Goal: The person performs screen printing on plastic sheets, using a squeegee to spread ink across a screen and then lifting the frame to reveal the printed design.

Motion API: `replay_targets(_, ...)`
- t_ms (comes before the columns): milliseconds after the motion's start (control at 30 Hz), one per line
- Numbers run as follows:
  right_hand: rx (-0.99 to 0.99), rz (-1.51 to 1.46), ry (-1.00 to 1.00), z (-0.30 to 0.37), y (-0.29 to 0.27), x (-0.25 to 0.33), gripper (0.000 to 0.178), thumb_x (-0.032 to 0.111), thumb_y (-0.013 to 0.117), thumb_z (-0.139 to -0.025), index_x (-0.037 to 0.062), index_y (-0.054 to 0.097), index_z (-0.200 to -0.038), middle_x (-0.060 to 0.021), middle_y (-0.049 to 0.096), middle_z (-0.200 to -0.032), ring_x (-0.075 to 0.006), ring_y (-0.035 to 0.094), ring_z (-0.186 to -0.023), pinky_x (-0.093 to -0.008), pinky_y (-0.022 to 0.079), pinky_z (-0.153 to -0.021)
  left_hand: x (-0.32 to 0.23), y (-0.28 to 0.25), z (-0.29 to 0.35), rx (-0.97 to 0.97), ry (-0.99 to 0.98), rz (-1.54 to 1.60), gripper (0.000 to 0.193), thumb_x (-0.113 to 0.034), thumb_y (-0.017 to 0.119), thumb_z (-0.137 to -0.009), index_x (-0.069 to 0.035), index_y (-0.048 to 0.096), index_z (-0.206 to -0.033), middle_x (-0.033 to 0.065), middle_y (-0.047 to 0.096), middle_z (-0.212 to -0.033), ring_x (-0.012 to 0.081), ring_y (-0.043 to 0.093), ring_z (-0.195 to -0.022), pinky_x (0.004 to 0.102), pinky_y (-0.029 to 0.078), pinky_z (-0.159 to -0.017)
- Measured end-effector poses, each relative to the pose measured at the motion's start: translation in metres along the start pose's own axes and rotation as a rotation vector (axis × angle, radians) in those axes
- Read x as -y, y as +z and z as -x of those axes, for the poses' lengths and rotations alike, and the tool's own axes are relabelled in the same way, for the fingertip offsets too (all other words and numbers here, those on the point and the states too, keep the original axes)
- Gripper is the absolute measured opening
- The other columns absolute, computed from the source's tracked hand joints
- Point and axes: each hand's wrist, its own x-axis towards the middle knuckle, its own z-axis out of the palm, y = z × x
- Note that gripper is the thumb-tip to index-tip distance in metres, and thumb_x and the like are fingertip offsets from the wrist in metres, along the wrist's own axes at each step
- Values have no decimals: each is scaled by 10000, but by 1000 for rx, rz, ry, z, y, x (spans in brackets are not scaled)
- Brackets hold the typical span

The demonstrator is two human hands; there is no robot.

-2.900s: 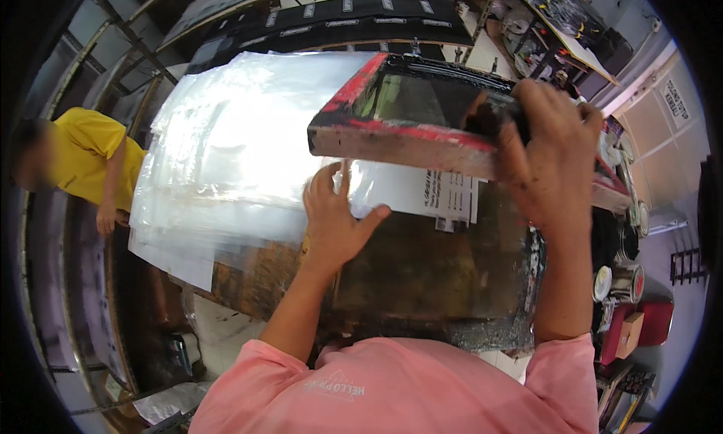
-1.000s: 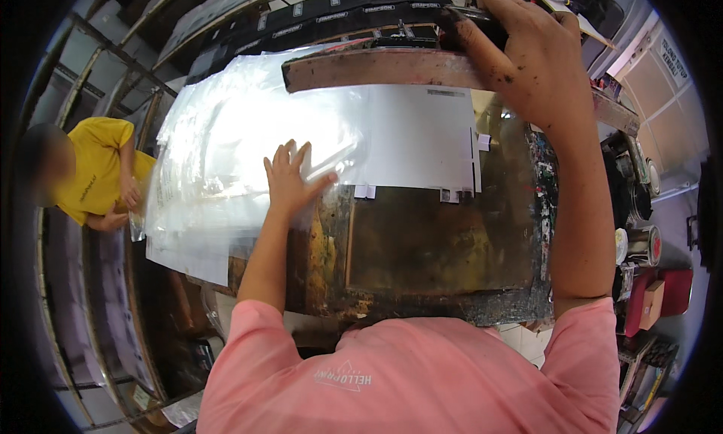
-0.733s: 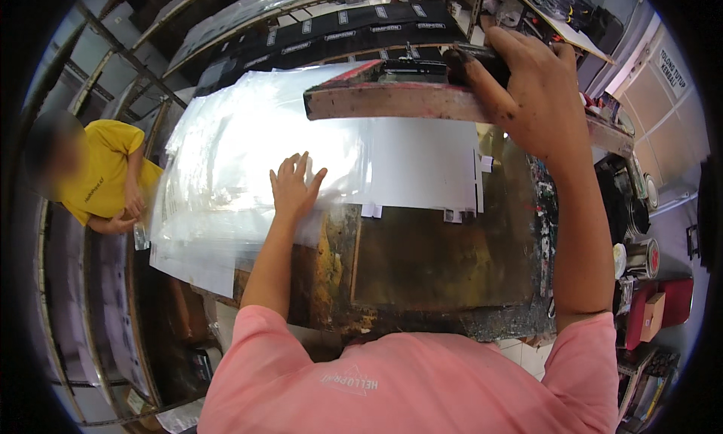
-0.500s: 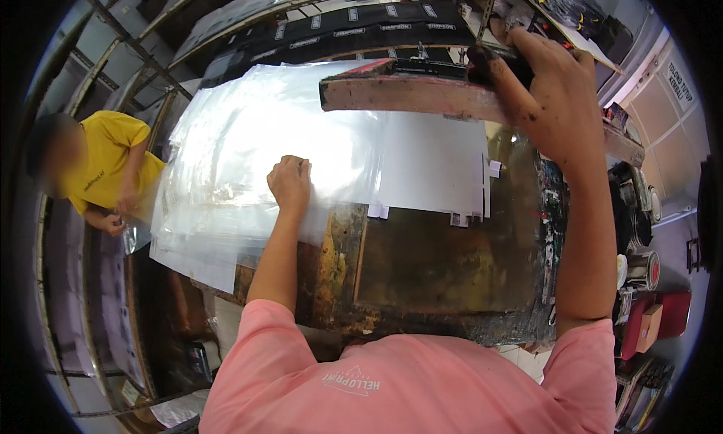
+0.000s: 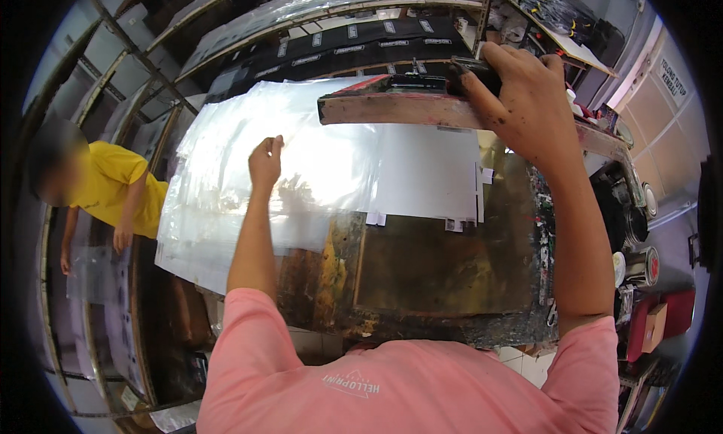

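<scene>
So over that last second the left hand point(image 5: 265, 157) went from flat, fingers spread on the stack of clear plastic sheets point(image 5: 248, 185), to curled up and pinching the top sheet. The right hand point(image 5: 527, 95) stayed clamped on the raised screen frame point(image 5: 399, 108), held tilted up above the white sheet point(image 5: 425, 174) on the ink-stained desk point(image 5: 444, 283). Looked like the next sheet was getting peeled off.
</scene>
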Motion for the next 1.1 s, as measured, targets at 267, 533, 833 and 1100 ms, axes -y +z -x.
replay_targets(267,-19,25,1,14,-4,1,462,509,607,-1005,61,701,-1070,-132,722,-970,-329,687,-992,-530,397,-944,-98,72,126,524,411,-371,1082,-890,660,-770,-50,656,-1451,183,562,-1571,397,412,-1540,748,120,-1245)
replay_targets(533,14,-19,4,8,-7,1,444,484,621,-996,49,708,-998,-145,705,-897,-354,690,-928,-531,405,-928,-239,151,190,597,554,-103,1221,-923,667,-714,-32,544,-1541,254,405,-1652,475,321,-1561,753,128,-1235)
replay_targets(833,62,-64,4,6,-8,-3,463,488,608,-1004,32,685,-989,-154,698,-893,-350,685,-921,-529,405,-936,-254,161,210,457,699,3,1122,-845,753,-674,-51,614,-1455,212,526,-1469,423,488,-1382,796,104,-1222)
replay_targets(1100,25,-45,7,0,-6,0,454,484,621,-996,35,686,-1012,-156,699,-908,-353,686,-938,-530,401,-931,-251,153,207,405,693,25,1067,-812,747,-714,-88,601,-1484,188,557,-1424,395,536,-1326,783,113,-1238)
